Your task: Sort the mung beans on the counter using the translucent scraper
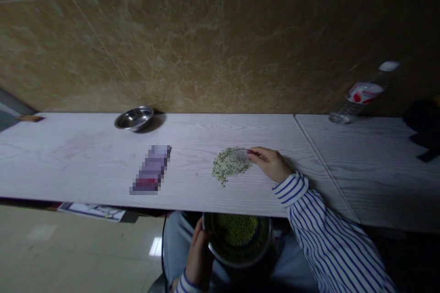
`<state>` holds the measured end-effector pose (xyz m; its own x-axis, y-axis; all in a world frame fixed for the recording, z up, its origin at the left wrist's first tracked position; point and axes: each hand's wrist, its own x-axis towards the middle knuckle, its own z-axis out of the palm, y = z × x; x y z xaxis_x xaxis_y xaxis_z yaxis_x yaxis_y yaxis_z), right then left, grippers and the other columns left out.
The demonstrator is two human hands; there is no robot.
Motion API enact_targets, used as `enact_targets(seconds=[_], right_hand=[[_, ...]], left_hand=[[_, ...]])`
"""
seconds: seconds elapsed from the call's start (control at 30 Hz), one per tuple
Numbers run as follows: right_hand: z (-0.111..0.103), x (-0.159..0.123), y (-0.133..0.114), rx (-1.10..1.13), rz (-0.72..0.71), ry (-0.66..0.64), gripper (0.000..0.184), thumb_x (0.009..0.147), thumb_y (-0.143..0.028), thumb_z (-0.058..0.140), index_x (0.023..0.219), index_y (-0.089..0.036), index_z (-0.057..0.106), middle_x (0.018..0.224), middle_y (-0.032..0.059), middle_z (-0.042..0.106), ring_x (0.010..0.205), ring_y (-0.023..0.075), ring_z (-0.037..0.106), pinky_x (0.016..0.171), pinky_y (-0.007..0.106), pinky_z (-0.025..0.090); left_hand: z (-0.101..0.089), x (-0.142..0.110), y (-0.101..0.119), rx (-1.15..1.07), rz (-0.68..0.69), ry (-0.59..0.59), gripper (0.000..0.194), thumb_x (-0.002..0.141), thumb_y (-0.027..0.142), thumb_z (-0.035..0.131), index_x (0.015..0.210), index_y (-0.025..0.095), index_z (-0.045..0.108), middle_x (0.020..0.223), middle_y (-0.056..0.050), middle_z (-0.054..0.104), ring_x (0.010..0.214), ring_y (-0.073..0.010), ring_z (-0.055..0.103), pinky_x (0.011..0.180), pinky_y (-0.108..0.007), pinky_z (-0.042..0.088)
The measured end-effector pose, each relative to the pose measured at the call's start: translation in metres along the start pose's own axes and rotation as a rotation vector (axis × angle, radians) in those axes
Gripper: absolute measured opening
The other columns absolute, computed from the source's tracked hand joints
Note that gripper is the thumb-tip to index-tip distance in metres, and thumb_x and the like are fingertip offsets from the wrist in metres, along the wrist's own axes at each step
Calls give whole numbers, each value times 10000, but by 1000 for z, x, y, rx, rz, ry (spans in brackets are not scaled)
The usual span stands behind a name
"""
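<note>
My left hand [199,252] grips the left rim of a metal bowl [239,263], held just below the table's front edge and over my lap. Inside lie many small green beans [237,229] that look like mung beans. On the table, my right hand [271,161] is closed, its fingers pinching a thin, greyish piece with a dark edge [240,152]; its kind is hard to make out. That piece reaches over a spread-out heap of pale grains mixed with green beans [227,169], just left of my fingers.
A smaller metal bowl [134,119] is near the wall, tilted. A blurred-out phone-like slab [151,169] lies left of the heap. At the right back stands a water bottle [364,93], with a black object [424,123] beyond it. The white table [85,160] ends at the tiled wall.
</note>
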<state>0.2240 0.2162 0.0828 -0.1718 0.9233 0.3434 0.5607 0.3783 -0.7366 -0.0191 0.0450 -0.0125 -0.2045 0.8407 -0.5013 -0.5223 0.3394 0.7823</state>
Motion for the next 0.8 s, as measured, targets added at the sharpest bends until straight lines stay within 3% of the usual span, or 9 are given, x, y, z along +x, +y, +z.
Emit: enact_targets(seconds=[0.17,0.3,0.6,0.8], right_hand=[[-1,0,2,-17,41,77,222,894,-287,580,1008,-199,748,918,78,791,795,203,731,714,292,567],[-1,2,5,-100,121,94,236,898,-300,564,1011,-195,743,830,73,777,669,189,698,628,277,535],[1,4,13,-122,161,70,216,880,-285,582,998,-225,753,842,66,786,728,206,712,665,286,533],[2,2,12,-73,155,19,223,873,-267,579,990,-207,758,855,68,786,738,194,716,674,279,542]], left_hand=[[1,0,-7,-92,-4,-39,413,670,286,716,1072,223,787,1217,-79,742,1350,-349,501,1108,-438,386],[3,-7,-5,-132,-53,-46,435,674,279,734,1102,217,775,1130,-82,766,1238,-372,593,1050,-486,439],[3,-5,-7,-41,18,-25,418,661,332,721,1057,216,790,1191,-102,746,1285,-372,556,1078,-465,418],[5,-5,-4,-121,-55,-66,387,640,278,719,1022,244,778,1131,-69,765,1275,-345,571,1090,-448,399]])
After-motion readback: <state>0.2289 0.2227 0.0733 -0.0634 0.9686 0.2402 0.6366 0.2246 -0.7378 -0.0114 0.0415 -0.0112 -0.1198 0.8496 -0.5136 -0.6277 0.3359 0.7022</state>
